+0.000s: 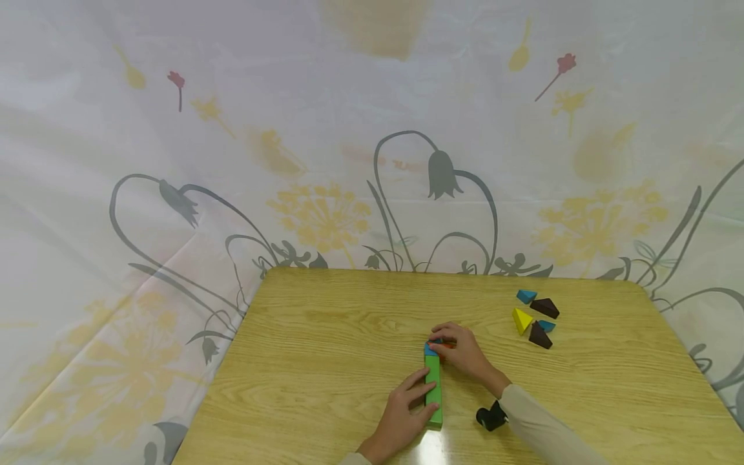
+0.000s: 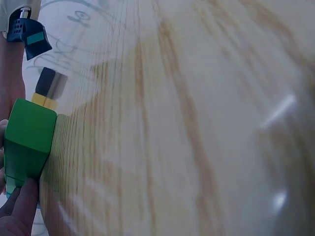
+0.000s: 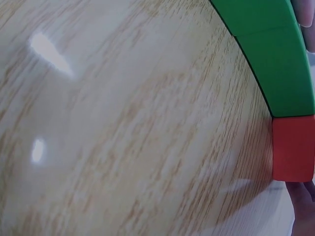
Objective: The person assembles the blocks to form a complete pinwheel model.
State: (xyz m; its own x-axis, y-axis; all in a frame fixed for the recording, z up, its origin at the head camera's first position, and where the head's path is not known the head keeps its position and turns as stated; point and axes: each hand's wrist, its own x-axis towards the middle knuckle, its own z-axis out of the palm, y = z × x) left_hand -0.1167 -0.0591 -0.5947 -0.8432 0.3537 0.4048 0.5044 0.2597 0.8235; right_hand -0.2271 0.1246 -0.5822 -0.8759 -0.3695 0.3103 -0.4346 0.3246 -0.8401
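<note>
Left hand: the left hand (image 1: 407, 410) lies on the near part of the long green block (image 1: 433, 389), fingers stretched out fairly straight across its side and top, pressing rather than curling round it; in the left wrist view a fingertip (image 2: 22, 204) touches the block's near end.
Right hand: the right hand (image 1: 462, 349) sits at the far end of the green block, its fingers curled down over a small red block (image 3: 293, 148) and a small blue piece (image 1: 431, 349); it appears to pinch the red block, though the fingers hide most of the hold.
Green block: it lies flat on the wooden table (image 1: 325, 361), pointing away from the person, a little right of the table's middle and near the front edge.
Red block: it touches the far end of the green block, end to end, as the right wrist view shows.
Loose pieces: a blue wedge (image 1: 526, 296), two dark brown wedges (image 1: 545, 307), a yellow wedge (image 1: 521, 320) and another blue piece (image 1: 546, 325) lie close together, well apart to the right and further back.
Wrist: a black device (image 1: 491, 416) sits at the right sleeve (image 1: 540, 429).
Backdrop: a pale cloth (image 1: 349, 129) printed with flowers hangs behind the table.
</note>
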